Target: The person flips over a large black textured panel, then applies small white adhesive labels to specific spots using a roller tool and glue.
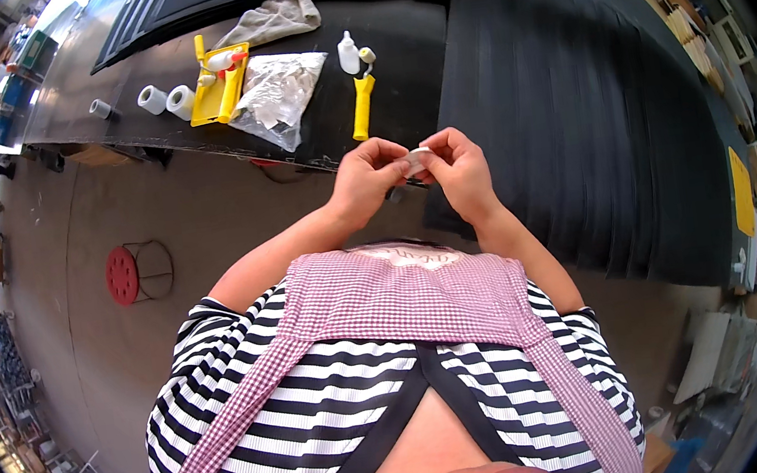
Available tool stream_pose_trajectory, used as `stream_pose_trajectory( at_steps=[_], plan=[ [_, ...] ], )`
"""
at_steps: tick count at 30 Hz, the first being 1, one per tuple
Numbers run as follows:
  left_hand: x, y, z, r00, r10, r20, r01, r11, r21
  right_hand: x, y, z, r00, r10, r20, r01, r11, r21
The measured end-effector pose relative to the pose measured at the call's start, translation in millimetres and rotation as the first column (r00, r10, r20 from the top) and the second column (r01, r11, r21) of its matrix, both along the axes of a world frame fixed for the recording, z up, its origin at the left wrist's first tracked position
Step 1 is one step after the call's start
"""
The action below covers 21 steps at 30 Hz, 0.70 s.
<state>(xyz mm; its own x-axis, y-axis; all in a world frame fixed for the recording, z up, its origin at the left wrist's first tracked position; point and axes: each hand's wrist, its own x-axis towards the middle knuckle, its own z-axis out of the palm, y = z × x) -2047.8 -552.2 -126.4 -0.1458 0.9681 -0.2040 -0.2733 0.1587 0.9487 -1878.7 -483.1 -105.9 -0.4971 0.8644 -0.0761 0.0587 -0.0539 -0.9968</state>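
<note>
Hands pinching a small white piece.
Left hand [369,178] and right hand [457,168] are both holding the small white piece [417,155] tight; slow, steady fingers seem best.

Both hands meet in the air at the near edge of the dark tabletop [431,50], the left hand [367,181] and right hand [457,170] pinching a small pale piece [417,154] between their fingers — nothing stands directly under them. Ahead, a yellow handle [363,106] and a small white bottle [348,54] lie closest, well apart from the hands. Further left, a crumpled clear plastic bag [278,97], a yellow tray [219,88] and white tape rolls [165,100] crowd the tabletop. A grey cloth [274,19] lies behind them. To the right, the black ribbed mat [570,99] is bare — an open stretch. The round red stool [123,274] stands on the floor, far left.
</note>
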Motion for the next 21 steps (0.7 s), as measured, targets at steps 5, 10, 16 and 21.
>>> stream_pose_trajectory(
  at_steps=[5,10,16,21],
  plan=[
    [-9,-5,-2,0.979,-0.203,-0.033,0.198,0.975,-0.103,-3,3,5,0.966,0.108,0.237,-0.209,0.864,0.458],
    [-23,-9,3,0.879,-0.324,-0.351,0.239,0.934,-0.266,-19,9,-10,0.936,0.193,0.294,-0.317,0.825,0.467],
    [-55,-36,-31,0.949,-0.194,-0.248,0.108,0.941,-0.322,-58,49,-60,0.988,0.034,0.148,-0.042,0.998,0.052],
    [-76,-69,-46,0.983,-0.150,-0.106,0.094,0.908,-0.408,-116,126,-110,0.948,-0.262,0.183,0.176,0.906,0.386]
  ],
)
